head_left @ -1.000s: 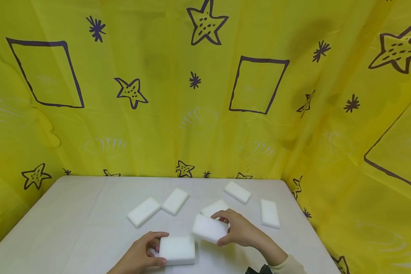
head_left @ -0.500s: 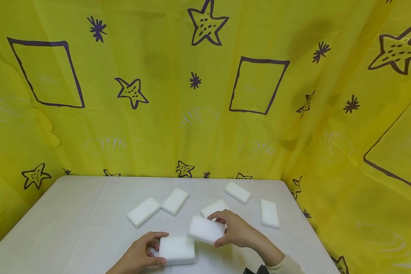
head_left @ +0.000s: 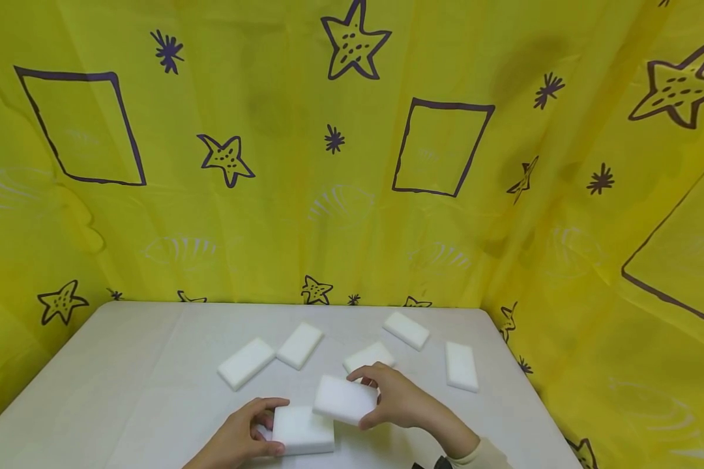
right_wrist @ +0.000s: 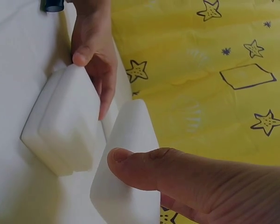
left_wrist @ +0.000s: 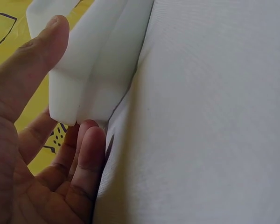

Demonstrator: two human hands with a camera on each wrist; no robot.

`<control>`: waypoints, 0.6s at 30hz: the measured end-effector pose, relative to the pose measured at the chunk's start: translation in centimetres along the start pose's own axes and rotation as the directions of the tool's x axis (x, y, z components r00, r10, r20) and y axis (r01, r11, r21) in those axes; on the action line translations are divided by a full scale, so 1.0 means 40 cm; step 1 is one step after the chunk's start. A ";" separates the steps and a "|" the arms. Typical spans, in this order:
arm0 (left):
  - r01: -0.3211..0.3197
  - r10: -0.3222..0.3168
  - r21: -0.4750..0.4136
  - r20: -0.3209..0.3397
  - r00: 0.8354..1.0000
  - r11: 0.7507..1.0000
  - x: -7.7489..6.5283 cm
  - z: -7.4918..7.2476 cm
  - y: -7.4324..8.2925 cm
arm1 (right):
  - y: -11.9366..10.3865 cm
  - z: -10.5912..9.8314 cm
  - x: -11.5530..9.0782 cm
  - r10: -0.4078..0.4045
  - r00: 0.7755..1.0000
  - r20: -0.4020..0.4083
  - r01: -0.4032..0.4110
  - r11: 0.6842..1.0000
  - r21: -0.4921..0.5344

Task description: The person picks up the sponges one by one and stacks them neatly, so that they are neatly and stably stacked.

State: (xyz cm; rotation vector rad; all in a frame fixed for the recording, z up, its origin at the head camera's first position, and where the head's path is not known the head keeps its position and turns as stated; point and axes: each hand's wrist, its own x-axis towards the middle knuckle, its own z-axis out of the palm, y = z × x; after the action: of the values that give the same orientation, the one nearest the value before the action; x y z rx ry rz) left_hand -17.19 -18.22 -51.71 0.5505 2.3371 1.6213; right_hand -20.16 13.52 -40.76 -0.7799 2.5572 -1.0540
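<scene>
Two white sponge blocks lie one on the other as a stack [head_left: 302, 435] at the table's near side. My left hand [head_left: 242, 435] grips the left end of this stack, thumb on the near side and fingers curled at the far side. In the left wrist view, the seam between the two layers shows beside the thumb [left_wrist: 42, 60]. My right hand [head_left: 400, 398] pinches another white sponge block [head_left: 345, 400] by its right end. That block is tilted, and its left part overlaps the stack's right corner in the head view. The right wrist view shows it apart from the stack [right_wrist: 72, 121].
Several loose white blocks lie farther back: two at the left [head_left: 246, 363], one behind my right hand [head_left: 368, 357], and others at the back [head_left: 407, 330] and right [head_left: 461, 366]. A yellow patterned curtain [head_left: 281, 221] borders the pale table [head_left: 123, 378].
My right hand has moved left and slightly nearer with its sponge block, which now overlaps the stack more. The left hand and the stack have stayed in place.
</scene>
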 end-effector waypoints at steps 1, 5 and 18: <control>-0.003 0.003 0.005 0.000 1.000 1.000 0.000 0.000 0.001 | -0.001 0.001 0.000 -0.001 1.000 0.002 0.001 1.000 0.003; -0.003 0.003 0.014 -0.001 1.000 1.000 0.000 0.000 0.001 | -0.005 0.008 0.003 -0.007 1.000 0.010 0.007 1.000 0.007; 0.013 -0.013 -0.003 -0.001 1.000 1.000 0.001 0.000 -0.006 | -0.015 0.032 0.010 -0.047 0.999 0.018 0.047 0.999 0.013</control>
State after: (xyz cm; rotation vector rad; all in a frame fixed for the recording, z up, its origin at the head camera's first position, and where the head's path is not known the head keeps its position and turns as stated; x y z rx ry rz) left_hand -17.27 -18.26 -51.93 0.5332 2.3342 1.6191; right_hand -19.72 12.20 -41.26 -0.8462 2.5264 -1.0708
